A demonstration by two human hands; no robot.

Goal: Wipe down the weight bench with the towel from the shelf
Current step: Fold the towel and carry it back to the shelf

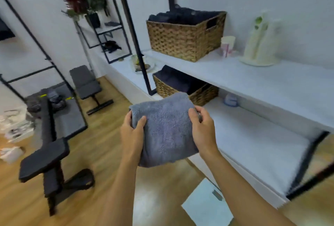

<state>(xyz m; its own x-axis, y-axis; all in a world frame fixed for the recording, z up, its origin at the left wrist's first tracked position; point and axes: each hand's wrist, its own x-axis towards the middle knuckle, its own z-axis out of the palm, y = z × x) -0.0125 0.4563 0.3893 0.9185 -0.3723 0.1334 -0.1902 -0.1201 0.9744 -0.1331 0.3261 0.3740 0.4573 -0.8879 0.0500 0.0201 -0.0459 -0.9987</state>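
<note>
**Folded towel held in both hands beside the shelf**

At centre frame, the fingers of both hands pinch a folded grey towel (pixel 165 130) by its two side edges. On the left hand (pixel 132 132) the thumb lies on the top face and the other fingers are tucked beneath; the right hand (pixel 203 128) curls its fingers (pixel 199 115) over the upper right corner, thumb on top. The towel is held in the air, above the wooden floor (pixel 101 150) and in front of the lower shelf (pixel 253 146), touching neither.

Just beyond the towel, toward the upper middle, a wicker basket (pixel 180 90) with dark cloth inside sits on the lower shelf. A larger wicker basket (pixel 184 38), also filled with dark fabric, stands on the upper shelf (pixel 253 79). To its right are a pale cup (pixel 227 45) and a cream-coloured holder (pixel 260 45), both blurred.

At lower left stands a black weight bench (pixel 47 157), well apart from the towel. A second black bench (pixel 85 83) sits farther back, left of centre. A light square panel (pixel 207 206) lies on the floor at the lower middle.
</note>
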